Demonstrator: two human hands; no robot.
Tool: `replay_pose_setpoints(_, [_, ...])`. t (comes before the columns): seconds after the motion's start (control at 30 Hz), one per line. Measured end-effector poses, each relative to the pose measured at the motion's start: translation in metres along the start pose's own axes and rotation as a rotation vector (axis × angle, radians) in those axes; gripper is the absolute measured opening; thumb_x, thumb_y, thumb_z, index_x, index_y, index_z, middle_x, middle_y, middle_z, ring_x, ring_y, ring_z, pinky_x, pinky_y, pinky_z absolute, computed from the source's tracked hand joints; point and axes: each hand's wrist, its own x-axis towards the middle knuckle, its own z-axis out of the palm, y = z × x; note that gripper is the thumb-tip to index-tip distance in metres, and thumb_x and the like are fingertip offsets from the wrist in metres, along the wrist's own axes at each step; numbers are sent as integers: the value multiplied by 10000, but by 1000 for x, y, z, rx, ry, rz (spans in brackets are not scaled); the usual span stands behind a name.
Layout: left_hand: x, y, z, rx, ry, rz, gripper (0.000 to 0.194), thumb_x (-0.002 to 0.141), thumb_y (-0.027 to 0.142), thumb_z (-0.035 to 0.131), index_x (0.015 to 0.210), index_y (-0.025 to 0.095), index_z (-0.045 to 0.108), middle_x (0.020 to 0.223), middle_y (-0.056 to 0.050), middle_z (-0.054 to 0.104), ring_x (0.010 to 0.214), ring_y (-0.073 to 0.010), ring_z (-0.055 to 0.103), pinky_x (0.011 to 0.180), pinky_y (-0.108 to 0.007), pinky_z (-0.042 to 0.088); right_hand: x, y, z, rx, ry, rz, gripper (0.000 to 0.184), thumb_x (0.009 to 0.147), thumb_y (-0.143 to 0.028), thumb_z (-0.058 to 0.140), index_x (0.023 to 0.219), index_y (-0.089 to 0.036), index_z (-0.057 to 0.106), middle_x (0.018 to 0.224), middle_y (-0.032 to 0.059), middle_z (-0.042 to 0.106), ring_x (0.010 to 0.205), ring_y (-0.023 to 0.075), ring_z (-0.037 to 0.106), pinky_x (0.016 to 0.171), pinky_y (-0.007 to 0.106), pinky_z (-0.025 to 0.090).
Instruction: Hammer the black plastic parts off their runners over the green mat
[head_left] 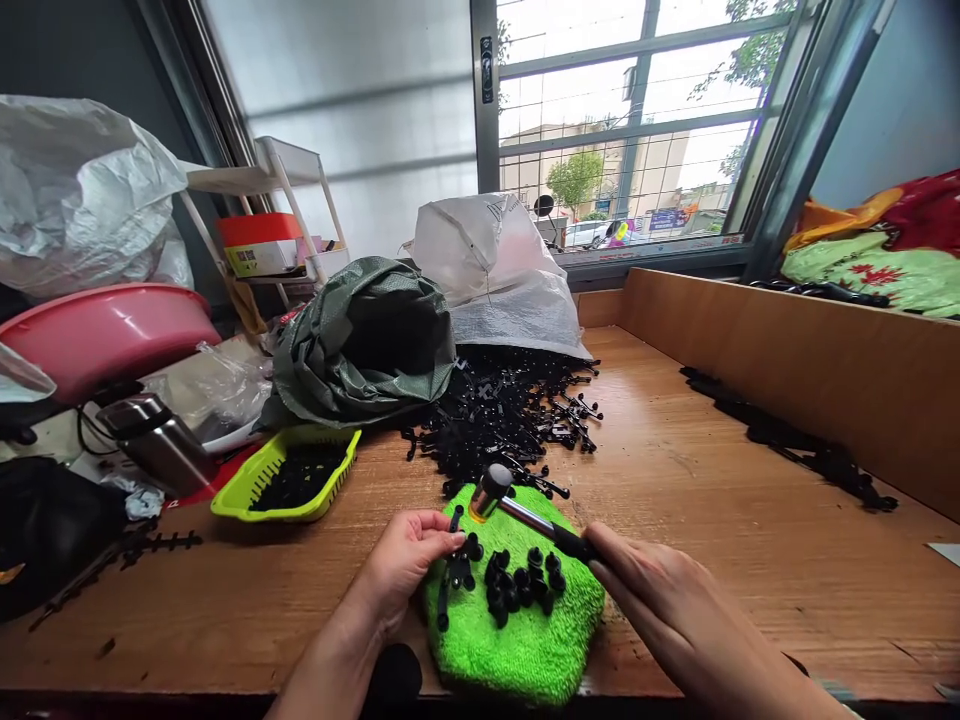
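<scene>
My right hand [660, 590] is wrapped round the dark grip of a small mallet [529, 517] with a metal shaft. Its head, black on top and amber at the lower end, is over the upper part of a bright green towel pad [517, 650]. At the pad's left edge my left hand [409, 560] pinches a black plastic part [456, 570] between thumb and fingers. Several short black plastic pieces [521, 582] lie bunched on the pad, right of that part. Whether the mallet touches anything is hard to tell.
Behind the pad spreads a heap of black parts [495, 410], spilling from a white sack [517, 300]. A green sack [360, 345] gapes beside it. Left stand a yellow basket [341, 470] and a steel flask [161, 450]. Black strips [795, 440] lie along the wooden board [765, 350].
</scene>
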Motion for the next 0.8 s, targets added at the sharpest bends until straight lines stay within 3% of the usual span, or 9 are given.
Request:
replay_pose_setpoints(0.13, [-3,1,0,-59,-23,-11,325,477,307,780,686,95,651,615,-59,680,550,-127,580,541,-215,403,-5,7,9,4,24,20,361,958,-375,172,895,-219,491,968,109,634,830,279,598,599,334,428])
replay_pose_setpoints(0.27, [-1,-1,0,-17,13,-2,328,461,313,788,667,99,649,591,-52,675,528,-121,569,520,-212,392,-9,11,13,14,40,36,371,962,-393,172,924,-221,498,1047,112,616,890,271,588,615,322,441])
replay_pose_setpoints(0.53, [7,0,0,37,50,-7,269,433,256,778,599,99,637,525,-20,639,466,-85,513,487,-193,343,0,1,3,21,1,14,283,955,-328,186,961,-222,449,769,45,603,684,228,576,580,309,387])
replay_pose_setpoints(0.7, [6,1,1,58,49,-4,207,436,216,757,553,100,631,488,-7,611,447,-82,489,469,-194,318,8,-1,4,-72,-41,-9,210,909,-239,265,776,-231,427,581,16,521,509,233,528,455,301,276])
replay_pose_setpoints(0.8, [6,1,2,61,59,-3,184,440,210,744,529,110,617,475,0,602,437,-80,481,462,-195,310,9,-2,2,-60,-7,-23,201,925,-236,247,795,-236,400,633,10,536,544,209,536,479,287,298])
